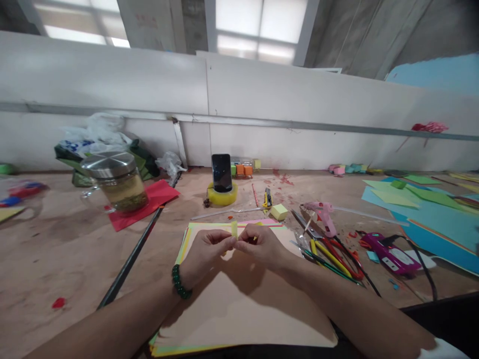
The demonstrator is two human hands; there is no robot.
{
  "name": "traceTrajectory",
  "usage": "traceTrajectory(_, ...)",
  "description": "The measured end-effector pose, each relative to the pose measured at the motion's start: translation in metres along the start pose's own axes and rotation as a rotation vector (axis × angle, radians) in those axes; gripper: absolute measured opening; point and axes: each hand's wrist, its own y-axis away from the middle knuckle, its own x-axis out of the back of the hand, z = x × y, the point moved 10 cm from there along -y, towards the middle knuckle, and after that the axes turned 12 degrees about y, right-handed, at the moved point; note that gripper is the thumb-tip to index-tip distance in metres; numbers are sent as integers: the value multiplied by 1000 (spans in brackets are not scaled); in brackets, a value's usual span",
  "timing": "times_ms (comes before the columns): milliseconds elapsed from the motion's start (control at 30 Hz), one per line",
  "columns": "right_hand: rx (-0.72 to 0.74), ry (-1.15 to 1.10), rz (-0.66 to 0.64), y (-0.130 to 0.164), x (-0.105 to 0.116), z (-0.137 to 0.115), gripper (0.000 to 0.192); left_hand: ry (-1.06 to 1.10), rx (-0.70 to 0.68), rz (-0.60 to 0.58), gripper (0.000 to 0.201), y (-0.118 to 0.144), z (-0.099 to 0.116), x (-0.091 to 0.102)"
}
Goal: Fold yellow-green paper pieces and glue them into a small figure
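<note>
Left hand and right hand pinch a yellow paper strip, apparently folding it; careful, even pressure seems needed next.

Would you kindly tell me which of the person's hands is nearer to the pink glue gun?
Right. The right hand is left of the pink glue gun, apart from it; the left hand is farther left, past the right hand.

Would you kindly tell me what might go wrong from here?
The left hand and right hand hold a small yellow piece, which might crease if squeezed hard. The phone, propped upright at the yellow tape roll, could topple if bumped. A knock might tip the glass mug of liquid.
</note>
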Motion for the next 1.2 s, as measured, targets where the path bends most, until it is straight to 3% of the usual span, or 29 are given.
traceTrajectory(167, -82, -103, -4, 0, -3, 6, 22, 12, -41, 28, 28, 0, 6, 3)
traceTrajectory(400, -238, -398, -177, 6, -23, 10, 28, 66, -32, 44, 29, 0, 6, 4)
traceTrajectory(733, -222, -449, -202, 7, -21, 2, 23, 93, -6, 53, 31, 1, 4, 5)
traceTrajectory(967, -222, -421, -202, 9, -20, 3, 28, 175, 56, -22, 27, -3, -8, 1)
traceTrajectory(1067, -184, -381, -139, 6, -10, 3, 30, 158, 53, -19, 27, -3, -7, 2)
traceTrajectory(1200, -145, -469, -87, 1, 0, 2, 27, 121, 82, -105, 24, 0, -9, -8)
